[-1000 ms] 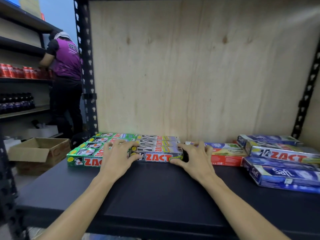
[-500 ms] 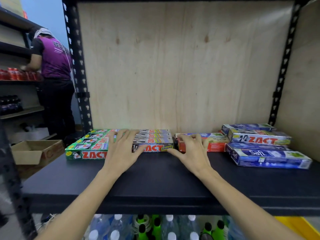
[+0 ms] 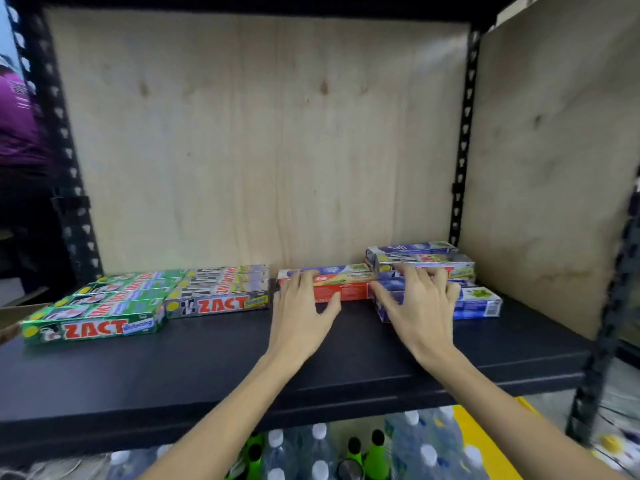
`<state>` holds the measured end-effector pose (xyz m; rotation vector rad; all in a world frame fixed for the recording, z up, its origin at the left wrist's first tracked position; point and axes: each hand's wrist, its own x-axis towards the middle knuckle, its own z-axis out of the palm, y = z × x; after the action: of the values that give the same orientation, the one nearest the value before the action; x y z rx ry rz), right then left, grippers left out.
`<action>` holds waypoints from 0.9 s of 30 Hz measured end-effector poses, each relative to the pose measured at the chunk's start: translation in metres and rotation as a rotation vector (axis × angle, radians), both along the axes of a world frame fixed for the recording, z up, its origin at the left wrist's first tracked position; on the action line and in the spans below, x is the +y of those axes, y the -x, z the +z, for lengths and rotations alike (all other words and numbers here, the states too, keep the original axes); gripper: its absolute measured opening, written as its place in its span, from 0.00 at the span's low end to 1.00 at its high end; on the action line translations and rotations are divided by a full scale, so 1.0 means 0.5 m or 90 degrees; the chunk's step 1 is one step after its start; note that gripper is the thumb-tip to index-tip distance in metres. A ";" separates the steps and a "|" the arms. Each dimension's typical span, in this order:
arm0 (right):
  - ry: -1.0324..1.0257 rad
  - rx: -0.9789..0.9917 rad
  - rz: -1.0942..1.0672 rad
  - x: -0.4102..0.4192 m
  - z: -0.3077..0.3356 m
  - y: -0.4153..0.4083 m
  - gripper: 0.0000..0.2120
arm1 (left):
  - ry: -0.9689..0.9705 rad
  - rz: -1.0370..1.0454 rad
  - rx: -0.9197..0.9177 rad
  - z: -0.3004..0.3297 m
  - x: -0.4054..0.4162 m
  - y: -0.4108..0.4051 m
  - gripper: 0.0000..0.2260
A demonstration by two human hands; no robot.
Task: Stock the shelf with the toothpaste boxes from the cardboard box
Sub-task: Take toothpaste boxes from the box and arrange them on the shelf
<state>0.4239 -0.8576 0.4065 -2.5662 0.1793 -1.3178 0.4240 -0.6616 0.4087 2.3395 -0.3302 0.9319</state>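
1. straightening the row is the step we judge to be in hand: the red toothpaste box point(image 3: 346, 289) lies flat toward the back edge of the shelf point(image 3: 207, 362), near its middle, and our left hand point(image 3: 304, 306) rests on it with fingers spread wide, thumb at its front face, not closed round it.
2. our right hand point(image 3: 420, 303) lies just beside it, fingers splayed over the blue toothpaste boxes point(image 3: 481, 303), which are stacked toward the back right corner of the shelf; it presses on them and holds nothing.
3. to the left of the red box sits the grey zact stack point(image 3: 218, 299), a small gap between them; further left, the green zact stack point(image 3: 93, 323) reaches nearest the left edge and juts forward of the others.
4. to do this well, we think we should slide with flat palms, push both groups together so the gap closes, and keep the front faces in one line parallel to the shelf's front edge.
5. the blue pile looks skewed, so light downward pressure should stop the upper boxes slipping off the lower ones.
6. behind stands the plywood back panel point(image 3: 259, 140); below the shelf, bottles point(image 3: 322, 452) with white and green caps. the cardboard box is barely in view at the far left.
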 end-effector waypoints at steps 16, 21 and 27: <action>-0.157 0.147 -0.177 -0.217 0.001 -0.085 0.34 | 0.189 -0.157 0.124 0.012 -0.212 -0.183 0.22; -0.171 0.088 -0.152 -0.216 0.002 -0.082 0.29 | 0.191 -0.165 0.114 0.018 -0.213 -0.183 0.18; -0.176 -0.006 -0.142 -0.221 -0.005 -0.077 0.28 | 0.152 -0.169 0.016 0.015 -0.199 -0.166 0.15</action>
<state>0.4625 -0.9683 0.4038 -2.3566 0.6169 -1.2748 0.5072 -0.7613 0.4161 2.0289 -0.4781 0.7677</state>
